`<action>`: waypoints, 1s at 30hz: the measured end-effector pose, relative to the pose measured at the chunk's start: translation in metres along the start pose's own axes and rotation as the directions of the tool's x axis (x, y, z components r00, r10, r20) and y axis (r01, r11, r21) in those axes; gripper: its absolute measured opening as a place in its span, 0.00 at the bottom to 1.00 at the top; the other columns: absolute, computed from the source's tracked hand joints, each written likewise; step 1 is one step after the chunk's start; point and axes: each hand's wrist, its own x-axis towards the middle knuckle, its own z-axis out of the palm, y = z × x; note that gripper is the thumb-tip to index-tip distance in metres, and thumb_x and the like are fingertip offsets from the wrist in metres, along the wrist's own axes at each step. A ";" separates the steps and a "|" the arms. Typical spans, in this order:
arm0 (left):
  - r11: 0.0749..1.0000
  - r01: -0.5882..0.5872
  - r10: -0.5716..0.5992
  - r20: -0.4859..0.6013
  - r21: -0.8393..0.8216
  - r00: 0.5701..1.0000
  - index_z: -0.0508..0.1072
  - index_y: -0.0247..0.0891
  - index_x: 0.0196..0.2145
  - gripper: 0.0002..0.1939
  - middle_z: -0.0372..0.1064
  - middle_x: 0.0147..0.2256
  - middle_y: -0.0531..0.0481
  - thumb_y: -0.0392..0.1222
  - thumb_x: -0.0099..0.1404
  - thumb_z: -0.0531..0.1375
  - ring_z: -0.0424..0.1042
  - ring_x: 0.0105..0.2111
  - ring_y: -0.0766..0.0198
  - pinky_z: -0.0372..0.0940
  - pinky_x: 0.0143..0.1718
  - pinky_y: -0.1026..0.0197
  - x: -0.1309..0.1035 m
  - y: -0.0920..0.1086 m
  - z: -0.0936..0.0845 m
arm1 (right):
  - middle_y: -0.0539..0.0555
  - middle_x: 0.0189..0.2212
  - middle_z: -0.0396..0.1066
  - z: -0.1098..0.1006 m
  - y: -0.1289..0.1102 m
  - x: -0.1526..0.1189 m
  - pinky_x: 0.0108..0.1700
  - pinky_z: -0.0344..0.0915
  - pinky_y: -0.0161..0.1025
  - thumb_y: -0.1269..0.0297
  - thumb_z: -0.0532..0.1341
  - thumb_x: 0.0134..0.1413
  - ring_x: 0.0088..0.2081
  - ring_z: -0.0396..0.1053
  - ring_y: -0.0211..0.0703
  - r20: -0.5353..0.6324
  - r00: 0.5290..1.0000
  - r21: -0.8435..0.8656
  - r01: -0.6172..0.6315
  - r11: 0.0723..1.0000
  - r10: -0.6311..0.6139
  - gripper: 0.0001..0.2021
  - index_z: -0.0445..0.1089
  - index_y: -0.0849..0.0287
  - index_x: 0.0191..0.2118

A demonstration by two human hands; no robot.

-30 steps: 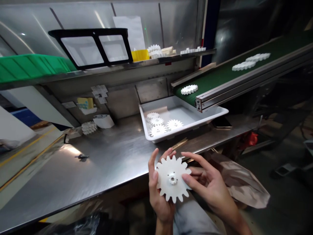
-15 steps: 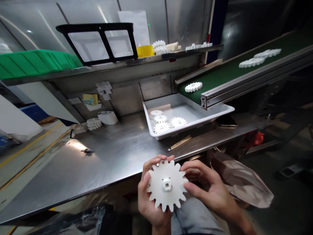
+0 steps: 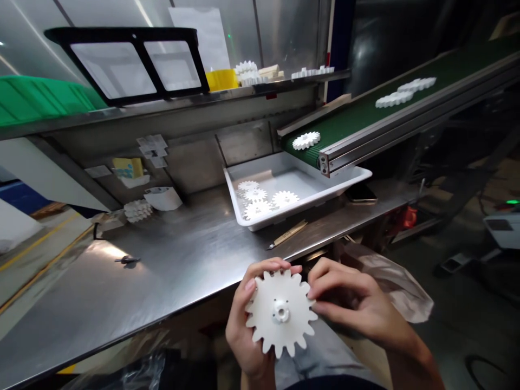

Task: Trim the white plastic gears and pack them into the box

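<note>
A white plastic gear (image 3: 268, 319) with a small hub at its centre faces me, held in front of the workbench edge. My left hand (image 3: 246, 330) wraps around its left side, thumb in front and fingers along the top rim. At the right rim, my right hand (image 3: 361, 303) pinches the teeth between thumb and forefinger, its other fingers curled. Beyond the hands, a wooden-handled knife (image 3: 289, 234) lies on the steel bench (image 3: 182, 260). Several similar gears (image 3: 285, 199) lie in the left part of a white tray (image 3: 300, 210).
A green conveyor belt (image 3: 349, 122) slopes down over the tray, carrying gears (image 3: 306, 140). A dark phone-like slab (image 3: 361, 194) lies right of the tray. The shelf holds a green bin (image 3: 40, 100), a black frame (image 3: 138, 65) and a yellow box (image 3: 222, 79). Stacked gears (image 3: 138, 210) stand at left.
My view has swung slightly to the right. My right thumb and forefinger have come closer together at the gear's rim. My left hand keeps its hold.
</note>
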 end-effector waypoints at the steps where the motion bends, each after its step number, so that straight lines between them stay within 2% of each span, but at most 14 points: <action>1: 1.000 0.024 -0.024 -0.002 0.004 1.000 0.84 0.35 0.37 0.20 0.77 0.40 0.42 0.46 0.70 0.53 0.81 0.44 0.49 0.76 0.47 0.53 0.000 0.001 0.002 | 0.51 0.39 0.75 0.000 -0.001 0.000 0.40 0.73 0.28 0.71 0.72 0.62 0.39 0.75 0.36 0.000 1.000 -0.014 -0.001 1.000 0.001 0.08 0.83 0.50 0.43; 5: 0.998 0.056 -0.056 -0.019 0.006 0.998 0.84 0.34 0.35 0.21 0.77 0.38 0.42 0.44 0.70 0.52 0.81 0.42 0.50 0.75 0.45 0.55 0.001 0.004 0.008 | 0.50 0.38 0.77 -0.002 -0.001 0.000 0.41 0.73 0.26 0.73 0.73 0.60 0.38 0.75 0.35 -0.008 1.000 -0.088 0.028 0.996 -0.028 0.09 0.84 0.50 0.42; 10: 0.997 0.071 -0.074 -0.091 -0.027 0.993 0.84 0.34 0.36 0.21 0.77 0.39 0.42 0.44 0.70 0.52 0.81 0.42 0.51 0.76 0.44 0.55 0.003 0.004 0.008 | 0.49 0.37 0.81 0.003 0.007 0.003 0.43 0.75 0.30 0.78 0.73 0.57 0.39 0.79 0.38 -0.075 0.988 -0.065 0.134 0.989 -0.138 0.13 0.83 0.50 0.41; 16: 0.997 0.008 -0.016 -0.112 -0.077 0.994 0.84 0.35 0.38 0.19 0.79 0.41 0.42 0.46 0.69 0.55 0.81 0.43 0.51 0.76 0.44 0.58 0.005 -0.002 0.003 | 0.48 0.36 0.81 0.010 0.010 0.006 0.44 0.76 0.30 0.77 0.73 0.58 0.38 0.79 0.37 -0.156 0.965 -0.098 0.195 0.976 -0.209 0.12 0.82 0.50 0.41; 24: 0.991 -0.082 0.064 -0.160 -0.107 0.985 0.85 0.35 0.38 0.18 0.80 0.41 0.42 0.48 0.68 0.57 0.83 0.44 0.48 0.78 0.45 0.55 0.005 -0.009 0.001 | 0.48 0.37 0.81 0.016 0.009 0.007 0.44 0.76 0.30 0.76 0.73 0.59 0.38 0.79 0.37 -0.219 0.939 -0.144 0.238 0.961 -0.265 0.11 0.82 0.51 0.42; 30: 0.987 -0.131 0.109 -0.217 -0.091 0.970 0.85 0.35 0.38 0.18 0.81 0.42 0.42 0.48 0.67 0.58 0.83 0.44 0.46 0.78 0.44 0.55 0.006 -0.010 0.000 | 0.47 0.36 0.81 0.016 0.012 0.008 0.45 0.75 0.30 0.74 0.71 0.62 0.40 0.78 0.37 -0.253 0.953 -0.053 0.156 0.986 -0.164 0.08 0.79 0.51 0.39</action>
